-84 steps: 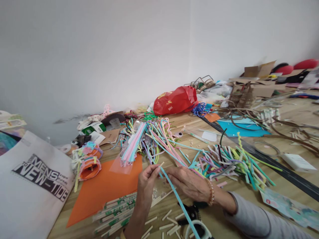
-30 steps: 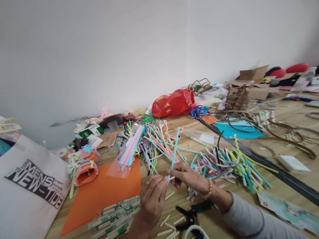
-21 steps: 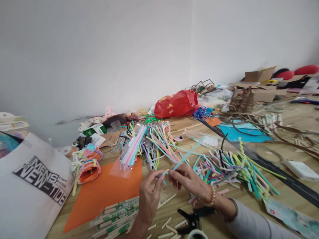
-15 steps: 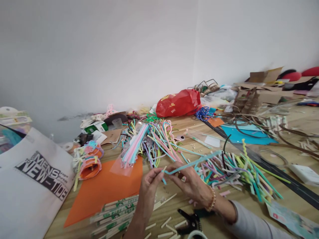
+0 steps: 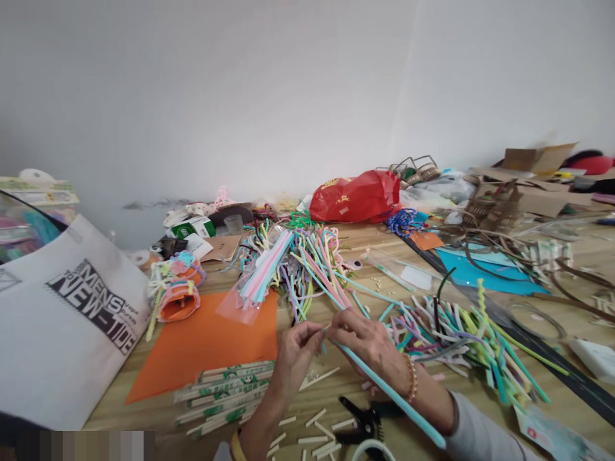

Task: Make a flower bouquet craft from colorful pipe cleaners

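We are clenching a pale blue drinking straw (image 5: 391, 392) in our right hand (image 5: 372, 355) — our left hand's (image 5: 295, 365) fingers (image 5: 310, 339) are pinching a small pale stick (image 5: 325, 328) just beside it.

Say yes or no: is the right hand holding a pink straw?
No, the right hand is holding a pale blue straw.
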Demonstrator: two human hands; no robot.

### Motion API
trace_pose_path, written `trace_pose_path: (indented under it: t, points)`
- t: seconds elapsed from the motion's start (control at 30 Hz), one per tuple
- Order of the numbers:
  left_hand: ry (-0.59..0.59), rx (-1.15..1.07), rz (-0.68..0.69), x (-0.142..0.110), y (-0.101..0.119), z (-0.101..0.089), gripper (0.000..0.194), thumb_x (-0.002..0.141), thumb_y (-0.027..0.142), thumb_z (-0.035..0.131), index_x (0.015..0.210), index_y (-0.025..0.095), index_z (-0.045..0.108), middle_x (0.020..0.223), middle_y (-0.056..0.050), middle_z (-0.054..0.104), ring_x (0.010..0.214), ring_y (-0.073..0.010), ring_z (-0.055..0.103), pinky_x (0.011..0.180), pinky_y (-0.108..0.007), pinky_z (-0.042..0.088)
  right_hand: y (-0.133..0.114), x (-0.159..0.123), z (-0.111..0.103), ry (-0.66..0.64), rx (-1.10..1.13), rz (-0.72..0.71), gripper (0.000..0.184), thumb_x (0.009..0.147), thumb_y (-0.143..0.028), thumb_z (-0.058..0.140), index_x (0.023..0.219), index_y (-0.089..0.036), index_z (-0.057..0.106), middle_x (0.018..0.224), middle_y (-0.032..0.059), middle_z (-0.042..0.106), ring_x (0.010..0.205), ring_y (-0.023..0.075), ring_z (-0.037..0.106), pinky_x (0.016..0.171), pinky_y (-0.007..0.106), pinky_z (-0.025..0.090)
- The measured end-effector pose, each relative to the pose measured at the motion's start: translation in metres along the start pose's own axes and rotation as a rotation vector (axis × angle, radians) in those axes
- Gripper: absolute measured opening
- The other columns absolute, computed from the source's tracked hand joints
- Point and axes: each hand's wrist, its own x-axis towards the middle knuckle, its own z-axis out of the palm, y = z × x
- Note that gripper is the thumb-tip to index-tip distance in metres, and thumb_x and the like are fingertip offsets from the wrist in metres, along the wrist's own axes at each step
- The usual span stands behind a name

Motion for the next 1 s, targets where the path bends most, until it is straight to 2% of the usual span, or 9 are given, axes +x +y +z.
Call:
trace_pose_path:
  t: [0.1,0.17,0.3,0.4,0.5,0.67,0.9,1.0]
  points:
    - [-0.006,0.301,0.156,-0.006,0.0,0.003,0.013,0.08,0.022,0.06,0.077,0.017,0.072,0.07,-0.004,0.068,0.066,-0.0178,0.058,0.063,-0.026,0.043,-0.001,0.002,0.0,-0.03,0.006,0.045,0.019,0.09,-0.013,0.045,0.1,-0.018,0.06,0.105,0.0106,0.06,0.091,0.0206,0.057,0.071,0.03,0.046]
    - [-0.009,0.53,0.293,-0.008,-0.001,0.004,0.016,0.082,0.017,0.055,0.076,0.018,0.07,0.075,-0.005,0.069,0.071,-0.0198,0.061,0.067,-0.028,0.044,0.002,0.003,0.005,-0.028,0.095,0.119,0.019,0.093,-0.014,0.042,0.094,-0.018,0.061,0.099,0.0088,0.061,0.085,0.0179,0.058,0.07,0.028,0.046]
    - [-0.051,0.67,0.425,-0.009,-0.002,0.004,0.014,0.081,0.013,0.054,0.078,0.018,0.067,0.077,-0.006,0.07,0.076,-0.0205,0.063,0.07,-0.029,0.046,0.009,0.002,0.013,0.066,0.313,0.276,0.016,0.095,-0.022,0.046,0.089,-0.017,0.061,0.083,0.0047,0.064,0.072,0.015,0.06,0.068,0.025,0.047]
    - [-0.064,0.654,0.439,-0.009,0.001,0.004,0.012,0.082,0.014,0.055,0.078,0.017,0.066,0.077,-0.006,0.07,0.077,-0.0203,0.064,0.072,-0.029,0.045,0.011,0.002,0.011,0.059,0.464,0.412,0.018,0.093,-0.028,0.051,0.086,-0.016,0.063,0.073,0.0029,0.063,0.063,0.0138,0.059,0.061,0.023,0.046]
    - [-0.085,0.577,0.383,-0.01,0.008,0.005,0.012,0.084,0.017,0.057,0.077,0.016,0.066,0.075,-0.005,0.069,0.075,-0.0192,0.063,0.072,-0.028,0.045,0.011,0.002,0.006,0.025,0.667,0.545,0.022,0.089,-0.035,0.058,0.083,-0.015,0.064,0.063,0.0004,0.061,0.057,0.0137,0.059,0.055,0.023,0.044]
    - [-0.144,0.404,0.24,-0.008,0.022,0.005,0.013,0.083,0.025,0.059,0.078,0.016,0.066,0.074,-0.003,0.068,0.073,-0.0181,0.062,0.071,-0.026,0.045,0.013,0.004,0.001,0.069,0.961,0.596,0.024,0.085,-0.039,0.063,0.085,-0.015,0.063,0.064,0.0009,0.063,0.059,0.0149,0.06,0.057,0.024,0.045]
    - [-0.182,0.203,0.196,0.0,0.021,0.011,0.016,0.083,0.03,0.06,0.08,0.015,0.063,0.077,-0.003,0.064,0.075,-0.0177,0.059,0.072,-0.027,0.044,0.019,0.005,-0.003,0.131,0.897,0.598,0.025,0.085,-0.039,0.064,0.085,-0.014,0.064,0.065,0.0004,0.061,0.06,0.0138,0.056,0.057,0.024,0.042]
    - [-0.183,0.143,0.148,0.0,0.017,0.012,0.017,0.081,0.032,0.062,0.079,0.015,0.062,0.074,-0.002,0.061,0.073,-0.0165,0.056,0.07,-0.026,0.042,0.019,0.006,-0.002,0.118,0.86,0.613,0.029,0.085,-0.042,0.063,0.082,-0.013,0.064,0.061,-0.0002,0.059,0.058,0.013,0.054,0.055,0.023,0.04]
